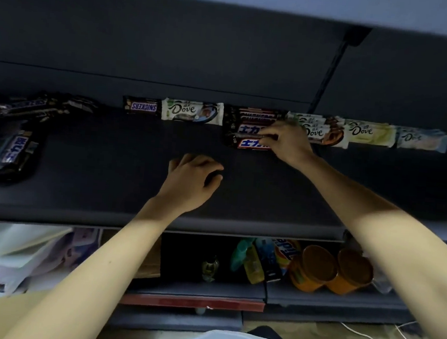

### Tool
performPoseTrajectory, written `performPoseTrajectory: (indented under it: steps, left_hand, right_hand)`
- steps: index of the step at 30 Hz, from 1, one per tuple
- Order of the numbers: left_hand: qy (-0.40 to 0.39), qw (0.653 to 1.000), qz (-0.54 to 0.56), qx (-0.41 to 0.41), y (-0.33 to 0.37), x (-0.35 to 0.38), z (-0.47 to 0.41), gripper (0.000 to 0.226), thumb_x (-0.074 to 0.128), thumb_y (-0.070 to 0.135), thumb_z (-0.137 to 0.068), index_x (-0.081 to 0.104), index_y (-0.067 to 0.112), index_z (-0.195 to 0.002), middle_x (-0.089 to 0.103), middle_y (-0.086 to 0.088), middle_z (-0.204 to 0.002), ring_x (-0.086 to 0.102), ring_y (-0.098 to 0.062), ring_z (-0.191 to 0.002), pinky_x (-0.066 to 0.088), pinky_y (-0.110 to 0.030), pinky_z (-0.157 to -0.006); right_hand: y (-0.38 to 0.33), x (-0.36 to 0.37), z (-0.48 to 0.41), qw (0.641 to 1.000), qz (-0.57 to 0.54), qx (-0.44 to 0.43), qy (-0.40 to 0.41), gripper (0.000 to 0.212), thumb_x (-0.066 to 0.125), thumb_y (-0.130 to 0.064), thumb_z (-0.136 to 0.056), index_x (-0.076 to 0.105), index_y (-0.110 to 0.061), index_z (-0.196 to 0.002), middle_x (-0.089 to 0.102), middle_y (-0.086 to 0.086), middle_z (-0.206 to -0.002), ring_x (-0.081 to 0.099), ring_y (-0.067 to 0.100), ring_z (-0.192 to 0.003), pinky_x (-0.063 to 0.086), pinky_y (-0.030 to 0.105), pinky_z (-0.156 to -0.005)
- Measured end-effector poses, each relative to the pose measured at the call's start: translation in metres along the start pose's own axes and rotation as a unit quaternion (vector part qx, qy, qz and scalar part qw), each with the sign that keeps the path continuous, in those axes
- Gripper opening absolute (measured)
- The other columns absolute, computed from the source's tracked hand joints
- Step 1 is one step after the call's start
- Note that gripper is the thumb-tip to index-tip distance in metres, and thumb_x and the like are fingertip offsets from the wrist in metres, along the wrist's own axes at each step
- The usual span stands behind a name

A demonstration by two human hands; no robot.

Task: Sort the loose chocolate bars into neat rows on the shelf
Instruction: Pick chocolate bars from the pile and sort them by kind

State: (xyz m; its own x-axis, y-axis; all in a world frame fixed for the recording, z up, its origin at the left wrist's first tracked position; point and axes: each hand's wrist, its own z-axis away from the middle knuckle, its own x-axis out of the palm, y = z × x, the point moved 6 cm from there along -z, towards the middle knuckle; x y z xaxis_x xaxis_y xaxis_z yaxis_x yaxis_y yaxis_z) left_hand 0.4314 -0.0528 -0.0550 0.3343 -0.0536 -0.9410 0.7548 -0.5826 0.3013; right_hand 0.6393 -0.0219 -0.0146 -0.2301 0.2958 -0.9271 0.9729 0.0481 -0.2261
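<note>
In the head view the job looks about half done: Snickers and Dove bars (360, 132) line the back of the shelf (107, 186) from centre to upper right, while a loose pile of Snickers bars (14, 140) waits at far left. The right hand (286, 145) pinches the front Snickers bar (246, 143) at centre, and the left hand (191, 182) sits below it, loosely curled and holding nothing. The lower shelf (327, 300) holds a Tide bottle (286, 253) and orange tubs (316, 269).
</note>
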Motion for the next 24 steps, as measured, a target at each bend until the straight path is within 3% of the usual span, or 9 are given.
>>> performPoseTrajectory:
  steps: [10, 24]
  left_hand:
    - [0.057, 0.997, 0.052, -0.023, -0.005, -0.003, 0.005, 0.031, 0.048, 0.032, -0.093, 0.057, 0.024, -0.122, 0.056, 0.004, -0.128, 0.045, -0.022, -0.122, 0.033, -0.037, -0.099]
    - [0.093, 0.992, 0.078, -0.035, -0.009, -0.006, 0.007, 0.023, 0.057, 0.022, -0.09, 0.064, 0.018, -0.111, 0.063, 0.001, -0.116, 0.052, -0.02, -0.113, 0.04, -0.032, -0.095]
  right_hand:
    - [-0.001, 0.003, -0.015, 0.999, 0.006, -0.03, 0.015, 0.03, 0.057, -0.03, -0.09, 0.065, -0.02, -0.117, 0.064, 0.003, -0.119, 0.045, 0.026, -0.11, 0.029, 0.029, -0.087]
    - [0.008, 0.008, -0.022, 0.999, -0.024, -0.035, 0.004, 0.028, 0.059, -0.029, -0.089, 0.067, -0.018, -0.113, 0.06, 0.006, -0.119, 0.049, 0.026, -0.115, 0.036, 0.039, -0.098]
